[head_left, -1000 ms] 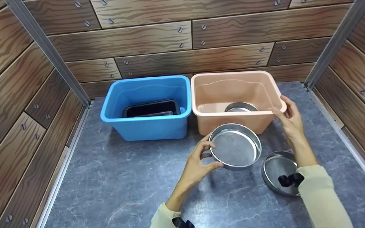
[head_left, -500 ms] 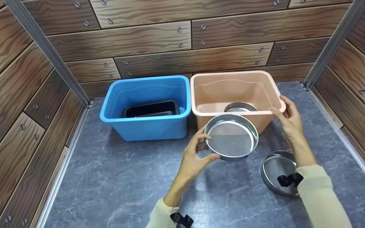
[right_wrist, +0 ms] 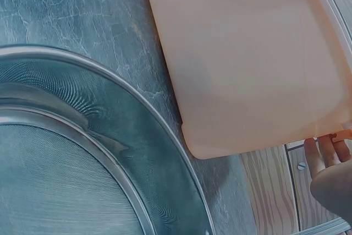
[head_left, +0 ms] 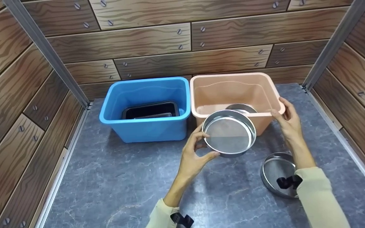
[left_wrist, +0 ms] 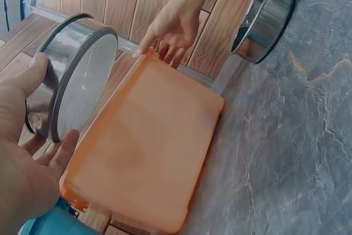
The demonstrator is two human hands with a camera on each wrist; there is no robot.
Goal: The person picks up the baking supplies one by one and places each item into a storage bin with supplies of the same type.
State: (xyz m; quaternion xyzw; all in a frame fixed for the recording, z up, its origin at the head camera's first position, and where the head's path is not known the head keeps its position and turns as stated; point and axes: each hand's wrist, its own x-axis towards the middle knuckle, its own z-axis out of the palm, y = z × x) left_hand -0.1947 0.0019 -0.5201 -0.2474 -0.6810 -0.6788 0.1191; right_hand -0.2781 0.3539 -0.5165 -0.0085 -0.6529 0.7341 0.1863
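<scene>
My left hand (head_left: 192, 158) pinches the edge of a round metal sieve (head_left: 228, 136) with fine mesh, thumb near its front side. Tilted, it overlaps the front rim of the peach bin (head_left: 217, 76) in the head view. In the left wrist view the sieve (left_wrist: 91, 83) shows its pale mesh disc and shiny wall. My right hand (head_left: 290, 126) grips the bin's front right corner, thumb at the rim and fingers around the side. Inside that bin lies another round metal piece (head_left: 241, 107), partly hidden. A second sieve (head_left: 277, 171) rests on the table beneath my right forearm.
Left of the peach bin stands a blue bin (head_left: 150, 131) holding black rectangular trays (head_left: 150, 109). Both bins are near the wood-patterned back wall (head_left: 157, 41). Grey marbled tabletop (head_left: 116, 177) spreads in front, with side walls at left and right.
My left hand has raised the sieve and moved it forward and slightly left, toward the peach bin's front rim. The right hand keeps its grip on the bin corner.
</scene>
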